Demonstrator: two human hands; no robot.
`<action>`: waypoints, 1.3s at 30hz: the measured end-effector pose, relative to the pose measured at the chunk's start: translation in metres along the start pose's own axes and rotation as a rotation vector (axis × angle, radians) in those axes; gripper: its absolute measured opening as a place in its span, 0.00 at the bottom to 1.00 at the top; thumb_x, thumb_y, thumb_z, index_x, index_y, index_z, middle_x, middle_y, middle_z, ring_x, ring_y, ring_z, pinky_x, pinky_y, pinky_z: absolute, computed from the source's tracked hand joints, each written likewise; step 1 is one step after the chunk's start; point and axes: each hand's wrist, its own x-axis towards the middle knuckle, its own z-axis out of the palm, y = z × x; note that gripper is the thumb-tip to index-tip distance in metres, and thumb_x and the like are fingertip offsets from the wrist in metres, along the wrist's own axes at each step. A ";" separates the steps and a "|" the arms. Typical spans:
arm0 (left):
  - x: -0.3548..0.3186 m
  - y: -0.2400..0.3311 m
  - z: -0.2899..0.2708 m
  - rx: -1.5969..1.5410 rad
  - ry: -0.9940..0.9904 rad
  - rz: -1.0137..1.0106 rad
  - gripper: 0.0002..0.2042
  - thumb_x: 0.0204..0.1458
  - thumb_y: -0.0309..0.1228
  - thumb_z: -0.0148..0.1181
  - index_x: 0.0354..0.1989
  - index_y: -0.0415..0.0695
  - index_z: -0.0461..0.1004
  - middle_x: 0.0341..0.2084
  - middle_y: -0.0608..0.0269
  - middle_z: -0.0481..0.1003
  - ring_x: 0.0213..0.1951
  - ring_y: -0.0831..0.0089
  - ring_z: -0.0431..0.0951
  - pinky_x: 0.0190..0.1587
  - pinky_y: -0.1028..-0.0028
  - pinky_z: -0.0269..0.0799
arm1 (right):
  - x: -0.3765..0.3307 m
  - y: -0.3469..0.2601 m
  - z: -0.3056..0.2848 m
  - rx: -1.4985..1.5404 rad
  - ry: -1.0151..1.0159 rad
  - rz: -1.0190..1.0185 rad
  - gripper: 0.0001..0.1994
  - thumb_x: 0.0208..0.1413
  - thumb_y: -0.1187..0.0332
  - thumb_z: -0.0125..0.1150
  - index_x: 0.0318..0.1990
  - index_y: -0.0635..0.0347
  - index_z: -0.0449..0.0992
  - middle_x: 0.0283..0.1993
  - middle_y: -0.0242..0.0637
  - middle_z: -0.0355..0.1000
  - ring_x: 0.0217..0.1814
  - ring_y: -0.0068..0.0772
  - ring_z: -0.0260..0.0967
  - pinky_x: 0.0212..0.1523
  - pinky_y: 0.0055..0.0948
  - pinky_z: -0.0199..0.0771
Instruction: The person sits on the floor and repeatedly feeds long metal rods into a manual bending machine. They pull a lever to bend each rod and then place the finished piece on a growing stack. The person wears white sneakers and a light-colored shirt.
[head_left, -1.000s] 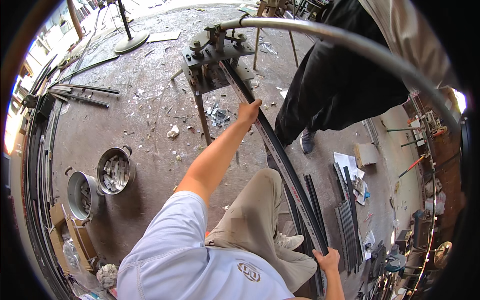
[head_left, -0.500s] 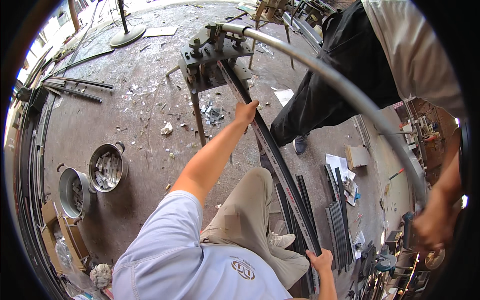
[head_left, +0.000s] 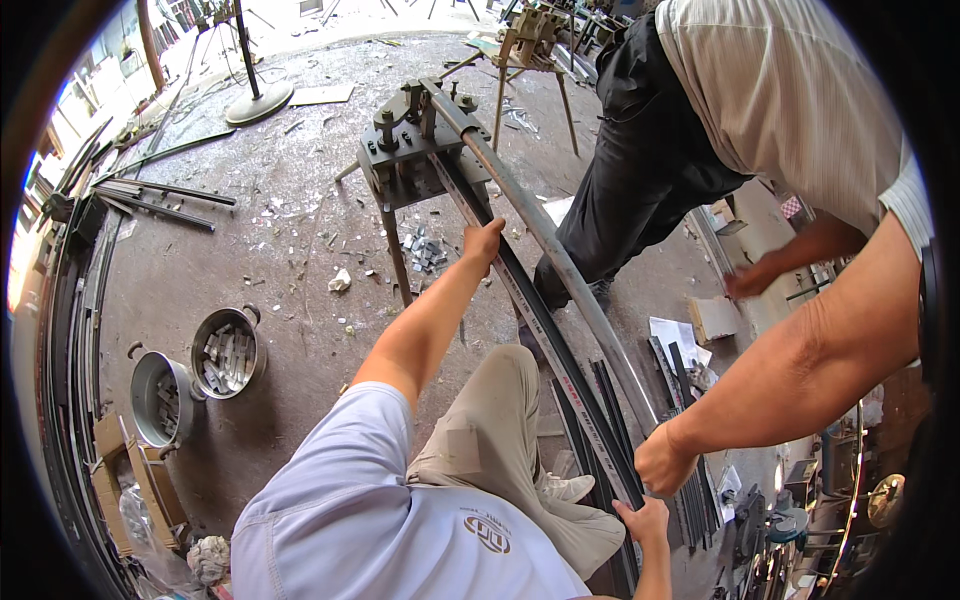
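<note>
A long dark metal profile with a printed strip along its side runs from the punching machine toward me. My left hand is closed around it, a short way out from the machine. Close to my body, my right hand grips the same profile lower down. The profile's far end reaches under the top plate of the hand-lever punch, where it is hidden. Beside the profile lies the punch's long pipe lever; a co-worker's fist holds its near end, just above my right hand.
The co-worker's dark trousers stand close on the right. Two metal pots with cut pieces sit on the floor at left. Small offcuts lie under the punch. More dark profiles lie at right, near a cardboard box far left.
The co-worker's lever has swung left and down, coming alongside the profile. The co-worker leans in, with one fist now near my right hand. Both my hands keep hold of the profile.
</note>
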 end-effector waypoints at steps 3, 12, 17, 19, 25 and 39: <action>0.002 -0.002 -0.003 0.043 0.026 0.017 0.21 0.50 0.45 0.66 0.33 0.34 0.78 0.19 0.56 0.74 0.16 0.65 0.71 0.19 0.62 0.64 | -0.005 -0.023 -0.019 0.005 0.002 -0.052 0.29 0.45 0.40 0.72 0.26 0.64 0.81 0.28 0.55 0.78 0.35 0.56 0.80 0.39 0.49 0.77; -0.070 -0.005 0.006 0.067 0.003 0.027 0.23 0.47 0.45 0.68 0.34 0.31 0.78 0.28 0.53 0.79 0.32 0.64 0.78 0.34 0.59 0.73 | -0.017 0.056 -0.004 0.006 -0.019 -0.027 0.23 0.44 0.45 0.75 0.33 0.59 0.85 0.28 0.52 0.79 0.35 0.57 0.79 0.39 0.48 0.77; -0.148 -0.044 0.027 0.033 -0.066 0.019 0.14 0.46 0.39 0.65 0.24 0.39 0.74 0.22 0.64 0.73 0.26 0.73 0.73 0.28 0.64 0.68 | -0.073 0.124 0.013 0.045 -0.011 0.067 0.31 0.40 0.40 0.75 0.26 0.66 0.80 0.28 0.59 0.76 0.36 0.65 0.76 0.38 0.54 0.76; -0.150 -0.052 0.024 0.029 -0.097 -0.030 0.16 0.45 0.39 0.66 0.31 0.36 0.74 0.26 0.59 0.75 0.30 0.68 0.76 0.34 0.64 0.72 | -0.085 0.113 0.008 0.033 0.000 0.070 0.30 0.39 0.40 0.75 0.27 0.65 0.80 0.28 0.59 0.76 0.36 0.64 0.76 0.38 0.53 0.76; -0.151 -0.033 -0.003 0.026 -0.134 -0.057 0.21 0.45 0.39 0.67 0.39 0.35 0.73 0.30 0.57 0.76 0.33 0.67 0.77 0.38 0.64 0.73 | -0.099 0.056 0.000 0.050 -0.051 0.092 0.27 0.41 0.45 0.77 0.33 0.64 0.83 0.32 0.57 0.78 0.39 0.63 0.77 0.42 0.50 0.76; -0.134 -0.004 -0.037 -0.004 -0.061 0.043 0.14 0.50 0.38 0.64 0.28 0.38 0.73 0.22 0.67 0.71 0.25 0.76 0.68 0.27 0.65 0.63 | -0.081 0.049 0.017 0.079 -0.059 0.012 0.21 0.41 0.51 0.78 0.37 0.58 0.85 0.29 0.51 0.79 0.35 0.59 0.78 0.38 0.47 0.77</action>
